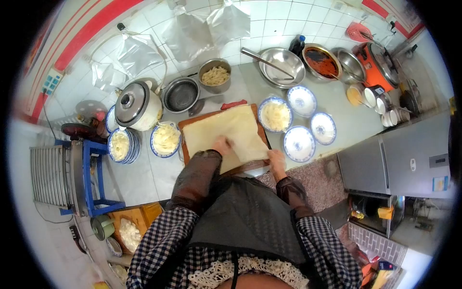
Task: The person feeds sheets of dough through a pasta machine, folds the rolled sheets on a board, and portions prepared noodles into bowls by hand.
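A: Position of the broad, thin, pale sheet [211,127]?
B: Spread mainly flat upon the brown wooden board [245,168]. Left hand [222,145] over it — fingers blurred, opening indeterminate; right hand [276,163] at its near-right corner, fingers curled, hold unclear.
A: Progress?
B: Three blue-rimmed white bowls [276,130] contain pale strips [275,114]; the sheet appears uncut — the remainder cannot be judged.

A kitchen: fridge [414,159], lidded pot [150,111], bowls [299,144]

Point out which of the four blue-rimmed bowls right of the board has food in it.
The leftmost bowl: pale strips lie in it, while the other three bowls look empty.
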A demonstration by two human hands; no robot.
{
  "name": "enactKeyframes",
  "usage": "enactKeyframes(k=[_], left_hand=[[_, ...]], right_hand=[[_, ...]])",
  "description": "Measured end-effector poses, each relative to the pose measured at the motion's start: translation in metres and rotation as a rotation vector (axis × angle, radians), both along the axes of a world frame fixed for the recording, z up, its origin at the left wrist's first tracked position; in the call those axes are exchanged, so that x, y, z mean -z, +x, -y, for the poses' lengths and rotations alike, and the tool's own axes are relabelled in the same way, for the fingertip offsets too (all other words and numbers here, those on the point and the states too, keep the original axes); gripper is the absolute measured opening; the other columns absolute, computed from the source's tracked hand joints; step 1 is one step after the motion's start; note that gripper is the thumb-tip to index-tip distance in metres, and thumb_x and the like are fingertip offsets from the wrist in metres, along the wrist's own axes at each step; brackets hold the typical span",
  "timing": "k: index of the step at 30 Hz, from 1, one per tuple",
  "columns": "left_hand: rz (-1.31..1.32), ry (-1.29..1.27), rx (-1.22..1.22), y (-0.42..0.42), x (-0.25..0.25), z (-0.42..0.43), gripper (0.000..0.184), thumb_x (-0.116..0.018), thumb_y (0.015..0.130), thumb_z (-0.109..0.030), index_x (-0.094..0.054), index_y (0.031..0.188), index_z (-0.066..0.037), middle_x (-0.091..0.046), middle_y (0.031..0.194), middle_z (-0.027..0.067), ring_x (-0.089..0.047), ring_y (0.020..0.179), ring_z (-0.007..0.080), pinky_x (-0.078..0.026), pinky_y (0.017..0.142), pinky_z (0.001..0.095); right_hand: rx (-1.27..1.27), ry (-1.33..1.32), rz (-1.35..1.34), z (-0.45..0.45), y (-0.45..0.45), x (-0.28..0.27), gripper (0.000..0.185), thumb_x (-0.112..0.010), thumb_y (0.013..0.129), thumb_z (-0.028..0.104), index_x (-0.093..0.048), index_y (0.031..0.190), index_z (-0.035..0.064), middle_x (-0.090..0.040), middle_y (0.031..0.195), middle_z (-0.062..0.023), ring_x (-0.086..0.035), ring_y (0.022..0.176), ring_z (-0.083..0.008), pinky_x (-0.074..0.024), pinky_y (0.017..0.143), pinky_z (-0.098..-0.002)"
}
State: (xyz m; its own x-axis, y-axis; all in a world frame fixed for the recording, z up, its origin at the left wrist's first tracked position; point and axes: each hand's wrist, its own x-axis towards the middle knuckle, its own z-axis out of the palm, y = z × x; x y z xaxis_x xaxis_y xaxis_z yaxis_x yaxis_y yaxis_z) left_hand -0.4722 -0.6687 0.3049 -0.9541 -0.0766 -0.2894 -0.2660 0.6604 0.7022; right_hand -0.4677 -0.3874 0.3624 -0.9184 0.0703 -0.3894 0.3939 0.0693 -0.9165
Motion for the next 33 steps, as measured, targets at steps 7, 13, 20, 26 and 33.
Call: enactKeyframes(k=[7, 13, 20, 26, 33], left_hand=[[0.072, -0.486, 0.189, -0.026, -0.051, 0.09, 0.024, -0.064, 0.078, -0.024, -0.059, 0.085, -0.002, -0.062, 0.073, 0.0152, -0.062, 0.071, 0.0289, -0.047, 0.065, 0.0417], [-0.097, -0.43, 0.258, -0.035, -0.072, -0.043, 0.046, -0.057, 0.084, -0.04, -0.06, 0.118, -0.008, -0.063, 0.111, 0.0159, -0.058, 0.104, 0.0329, -0.044, 0.088, 0.0431], [-0.153, -0.153, 0.001, -0.058, 0.008, 0.004, 0.029, -0.051, 0.089, -0.028, -0.061, 0.099, -0.003, -0.065, 0.093, 0.0158, -0.062, 0.088, 0.0288, -0.047, 0.077, 0.0416], [-0.406, 1.236, -1.081, -0.001, -0.058, 0.103, 0.022, -0.049, 0.092, -0.028, -0.056, 0.096, -0.008, -0.051, 0.081, 0.0015, -0.052, 0.076, 0.0144, -0.046, 0.071, 0.0312], [-0.959, 1.147, -1.233, 0.076, -0.194, 0.185, 0.026, -0.051, 0.091, -0.032, -0.057, 0.104, -0.01, -0.06, 0.102, 0.0034, -0.057, 0.095, 0.0194, -0.047, 0.085, 0.0364]], right_hand=[[-0.216, 0.151, 0.005, -0.012, 0.004, -0.012, 0.022, -0.06, 0.078, 0.016, -0.062, 0.085, -0.005, -0.062, 0.081, -0.0159, -0.062, 0.073, -0.0274, -0.0488, 0.068, -0.0369], [-0.528, 0.574, -0.372, 0.045, -0.026, -0.042, 0.019, -0.057, 0.081, 0.016, -0.061, 0.089, -0.0006, -0.058, 0.092, -0.0219, -0.055, 0.093, -0.0372, -0.0432, 0.083, -0.0449], [-0.589, 0.65, -0.246, 0.082, -0.061, 0.011, 0.026, -0.052, 0.086, 0.023, -0.06, 0.092, -0.0015, -0.059, 0.1, -0.0263, -0.054, 0.099, -0.0403, -0.0434, 0.086, -0.0458], [-0.584, 0.932, -0.399, 0.085, -0.082, 0.07, 0.037, -0.048, 0.088, 0.028, -0.062, 0.096, -0.0054, -0.06, 0.101, -0.0296, -0.056, 0.099, -0.0416, -0.0436, 0.089, -0.0458], [-0.619, 0.772, -0.276, 0.078, -0.084, 0.069, 0.045, -0.043, 0.092, 0.031, -0.061, 0.097, -0.0094, -0.058, 0.106, -0.0312, -0.053, 0.105, -0.0417, -0.0398, 0.093, -0.0461]])
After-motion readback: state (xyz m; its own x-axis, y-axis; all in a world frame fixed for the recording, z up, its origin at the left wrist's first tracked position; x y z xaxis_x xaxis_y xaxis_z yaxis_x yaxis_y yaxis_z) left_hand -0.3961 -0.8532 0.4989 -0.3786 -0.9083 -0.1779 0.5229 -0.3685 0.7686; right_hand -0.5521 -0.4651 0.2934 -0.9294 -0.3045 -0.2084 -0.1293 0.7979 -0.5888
